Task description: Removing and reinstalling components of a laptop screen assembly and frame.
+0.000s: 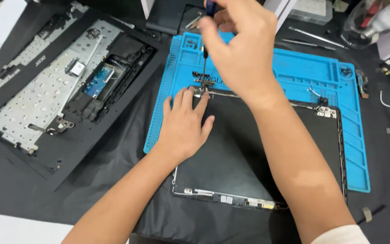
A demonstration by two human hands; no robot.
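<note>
Screwdriver (205, 49) stands near upright at twelve o'clock, its dark handle pinched in the curled fingers of the right hand (240, 49), its thin shaft running down to a metal hinge (202, 82) at the top left corner of the lid (231, 149). The left hand (183, 124) lies flat and open on that lid, fingers spread, fingertips touching the hinge corner, holding nothing. The lid is a dark panel with a second hinge (327, 111) at two o'clock, resting partly on a blue mat (353, 149) and partly on black cloth (127, 149). At nine to ten o'clock, well apart, lies an opened laptop base (46, 90) showing the silver keyboard back and a small blue board (98, 81). Tweezers (314, 37) lie at one o'clock beyond the mat.
</note>
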